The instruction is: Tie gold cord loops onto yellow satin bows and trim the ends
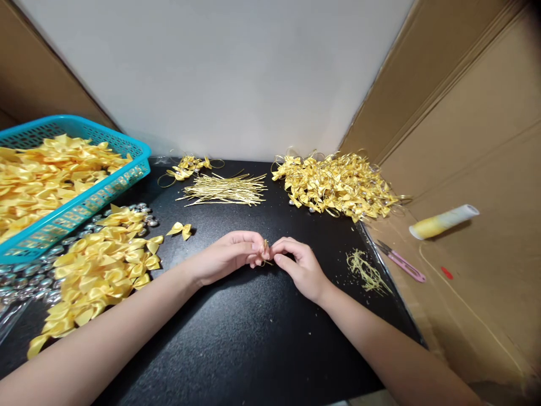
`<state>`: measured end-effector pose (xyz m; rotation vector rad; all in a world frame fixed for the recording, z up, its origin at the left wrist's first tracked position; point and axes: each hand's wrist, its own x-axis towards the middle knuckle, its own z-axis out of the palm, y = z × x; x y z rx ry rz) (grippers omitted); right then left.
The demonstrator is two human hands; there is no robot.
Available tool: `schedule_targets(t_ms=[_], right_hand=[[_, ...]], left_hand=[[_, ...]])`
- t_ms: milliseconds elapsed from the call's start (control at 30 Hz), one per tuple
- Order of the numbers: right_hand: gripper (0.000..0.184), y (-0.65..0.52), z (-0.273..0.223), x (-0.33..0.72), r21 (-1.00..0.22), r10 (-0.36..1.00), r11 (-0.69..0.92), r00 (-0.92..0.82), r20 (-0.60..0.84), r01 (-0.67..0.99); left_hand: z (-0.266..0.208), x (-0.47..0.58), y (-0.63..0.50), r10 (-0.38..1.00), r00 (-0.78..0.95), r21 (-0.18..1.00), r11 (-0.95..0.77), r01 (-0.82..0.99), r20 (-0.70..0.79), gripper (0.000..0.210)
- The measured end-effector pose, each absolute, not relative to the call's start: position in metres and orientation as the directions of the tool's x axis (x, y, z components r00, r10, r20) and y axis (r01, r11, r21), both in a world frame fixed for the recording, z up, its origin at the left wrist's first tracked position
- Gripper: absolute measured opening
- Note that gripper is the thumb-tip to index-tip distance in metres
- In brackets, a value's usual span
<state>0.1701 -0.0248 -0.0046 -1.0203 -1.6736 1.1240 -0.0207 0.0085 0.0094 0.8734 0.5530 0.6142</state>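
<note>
Over the middle of the black table, my left hand (239, 249) and my right hand (298, 262) meet fingertip to fingertip. Between the fingers of my left hand shows a small piece of gold cord (265, 263), partly covered by the fingertips. My right hand's thumb and forefinger are pinched close beside it; what they grip is too small to make out. A lone yellow ribbon bow (181, 230) lies to the left of my hands. Beyond them rests a bundle of cut gold cords (226, 189).
At left, a turquoise basket (146, 166) holds yellow bows, with loose bows (105, 254) and silvery beads (31, 276) before it. Finished-looking looped bows (338, 183) are heaped back right. Cord scraps (366, 270), pink thread snips (401, 262) and a tube (443, 221) lie right.
</note>
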Motion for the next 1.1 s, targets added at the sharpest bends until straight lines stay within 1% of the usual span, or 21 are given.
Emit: schedule_targets(t_ms=[67, 133, 167, 267, 400, 500, 667, 900, 1100], right_hand=[[0.010, -0.026, -0.004, 0.169, -0.952, 0.939, 0.249, -0.285, 0.193, 0.176], [0.003, -0.028, -0.004, 0.168, -0.946, 0.940, 0.258, -0.277, 0.198, 0.197], [0.004, -0.029, -0.004, 0.167, -0.940, 0.940, 0.268, -0.273, 0.206, 0.212], [0.019, -0.032, -0.005, 0.163, -0.922, 0.942, 0.292, -0.242, 0.232, 0.254], [0.024, -0.034, -0.008, 0.160, -0.933, 0.954, 0.285, -0.157, 0.255, 0.219], [0.025, -0.034, -0.009, 0.157, -0.957, 0.965, 0.250, -0.123, 0.232, 0.149], [0.022, -0.034, -0.009, 0.156, -0.978, 0.974, 0.197, -0.128, 0.188, 0.061], [0.018, -0.032, -0.009, 0.160, -0.959, 0.964, 0.254, -0.114, 0.241, 0.128], [0.017, -0.030, -0.008, 0.161, -0.945, 0.957, 0.287, -0.095, 0.275, 0.154]], left_hand=[[0.008, -0.020, 0.009, 0.692, 0.697, 0.822, 0.500, -0.272, -0.190, 0.015], [0.008, -0.020, 0.008, 0.692, 0.697, 0.816, 0.505, -0.280, -0.189, 0.015], [0.008, -0.019, 0.008, 0.691, 0.698, 0.813, 0.508, -0.284, -0.188, 0.015], [0.009, -0.018, 0.008, 0.692, 0.697, 0.809, 0.511, -0.289, -0.188, 0.016], [0.007, -0.017, 0.008, 0.697, 0.693, 0.799, 0.517, -0.307, -0.185, 0.017], [0.005, -0.017, 0.008, 0.697, 0.695, 0.791, 0.520, -0.322, -0.175, 0.018], [0.005, -0.016, 0.007, 0.697, 0.700, 0.793, 0.511, -0.333, -0.155, 0.018], [0.006, -0.018, 0.008, 0.706, 0.689, 0.792, 0.512, -0.333, -0.166, 0.017], [0.006, -0.020, 0.008, 0.705, 0.690, 0.798, 0.506, -0.327, -0.164, 0.018]])
